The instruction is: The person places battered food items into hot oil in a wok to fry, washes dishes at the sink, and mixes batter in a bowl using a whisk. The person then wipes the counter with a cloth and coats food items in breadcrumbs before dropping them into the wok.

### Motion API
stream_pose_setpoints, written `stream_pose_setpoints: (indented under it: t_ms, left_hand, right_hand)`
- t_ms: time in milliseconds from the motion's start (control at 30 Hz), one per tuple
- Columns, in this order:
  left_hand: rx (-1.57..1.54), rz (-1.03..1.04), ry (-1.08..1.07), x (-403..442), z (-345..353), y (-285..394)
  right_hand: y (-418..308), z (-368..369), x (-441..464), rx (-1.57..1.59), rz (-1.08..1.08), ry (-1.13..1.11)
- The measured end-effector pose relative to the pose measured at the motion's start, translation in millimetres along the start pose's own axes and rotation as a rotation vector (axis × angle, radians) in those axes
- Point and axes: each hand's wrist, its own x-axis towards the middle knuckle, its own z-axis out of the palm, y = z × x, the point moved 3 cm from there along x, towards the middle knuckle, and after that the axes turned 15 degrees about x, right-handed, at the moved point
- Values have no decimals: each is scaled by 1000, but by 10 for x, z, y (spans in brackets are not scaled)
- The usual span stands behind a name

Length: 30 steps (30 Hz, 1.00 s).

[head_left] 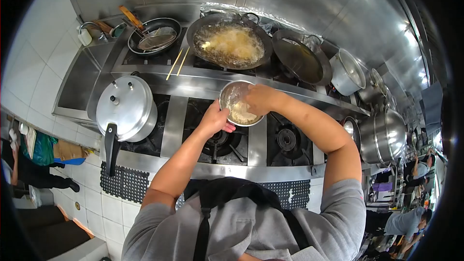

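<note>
My left hand (pixel 215 118) grips the rim of a small metal bowl (pixel 261 119) from its left side, above the front burners. Inside the bowl lies a pale, floury mixture (pixel 239 111). My right hand (pixel 261 100) reaches in over the bowl's right side with its fingers curled down; what they pinch is hidden. Just beyond the bowl, a large wok (pixel 194 44) holds bubbling oil (pixel 234 43) with pale pieces frying in it. Two long chopsticks (pixel 178 63) rest on the stove's ledge to the left of this wok.
A pressure cooker (pixel 126 109) stands on the left front burner. Behind it, a frying pan (pixel 178 39) holds a strainer. To the right are a second wok (pixel 302 63), a pot (pixel 348 72) and stacked steel pots (pixel 389 135). Other people (pixel 403 225) stand farther off.
</note>
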Motion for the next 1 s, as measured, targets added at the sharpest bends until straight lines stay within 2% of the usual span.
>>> stream_pose_setpoints:
  t_ms: [133,233,367,433,533,567,700,767,833,933,1000]
  left_hand:
    - [-4,-8,-8,-39,-43,-54]
    - [-42,-29,-10,-6,-73,-59]
    - [-73,-12,1,82,-121,-31]
    - [-71,-19,-6,150,-154,10]
    - [-80,0,1,259,-233,109]
    - [-86,-3,5,285,-250,138]
    - [-123,29,43,326,-316,213]
    - [-127,23,48,321,-354,189]
    - [-147,-38,45,281,-380,111]
    - [-171,-69,49,218,-405,-8]
    - [-172,-67,40,166,-419,-72]
  right_hand:
    - [-20,-75,-34,-37,65,-223]
    - [-89,-164,-25,-62,132,-235]
    - [45,-198,106,-125,56,-216]
    - [92,-374,131,197,95,-85]
    - [80,-769,88,302,1,-3]
    - [130,-856,101,301,-3,-10]
    - [427,-1291,238,321,-118,251]
    - [546,-1468,326,368,-112,390]
    - [688,-1536,501,366,-17,489]
    - [916,-1408,904,333,76,555]
    - [1253,-1068,1319,261,96,599]
